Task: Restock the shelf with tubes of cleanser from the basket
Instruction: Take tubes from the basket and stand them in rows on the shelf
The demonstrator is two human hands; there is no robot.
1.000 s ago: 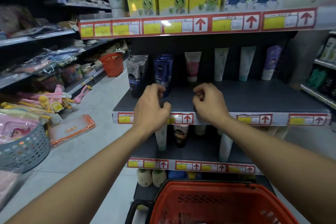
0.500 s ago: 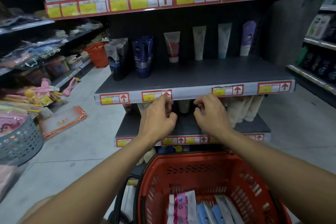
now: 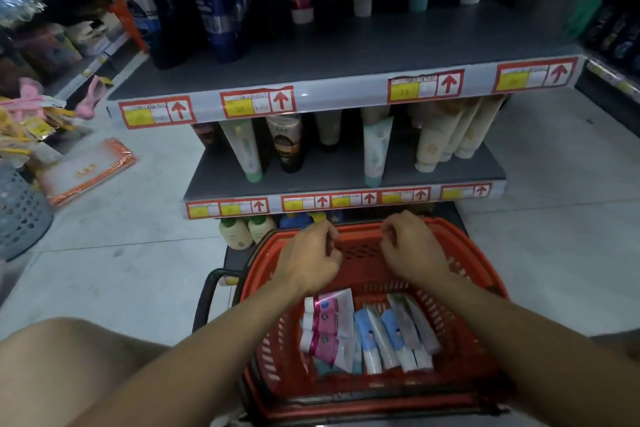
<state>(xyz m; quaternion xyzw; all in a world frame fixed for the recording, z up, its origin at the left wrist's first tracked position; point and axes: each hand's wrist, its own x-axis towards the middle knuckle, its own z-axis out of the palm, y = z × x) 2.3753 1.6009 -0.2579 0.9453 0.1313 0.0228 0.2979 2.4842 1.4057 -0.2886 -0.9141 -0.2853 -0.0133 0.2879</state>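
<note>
Both hands were hanging over the red basket point(image 3: 478, 274), up near its far rim. The left hand point(image 3: 308, 260) had its fingers curled in loosely and nothing in them as far as the view showed. Same deal with the right hand point(image 3: 412, 250): fingers tucked under, no tube in it, though the picture was smeary enough that it was hard to say whether the fingertips were brushing the basket wall or just floating above it.

The tubes of cleanser point(image 3: 367, 333) were all lying down in the bottom of the basket, closer to the person than the hands were. There was a pink and white bunch on the left and some blue and white ones fanned out beside them on the right. Neither hand was touching any of them.

Straight ahead was the grey shelf point(image 3: 346, 62) with red arrow price tags along its edge, and a few tubes and dark bottles stood along the back of it. The lower shelf point(image 3: 346, 170) held more tubes standing on their caps. A grey plastic bin point(image 3: 20, 211) sat on the floor off to the left.
</note>
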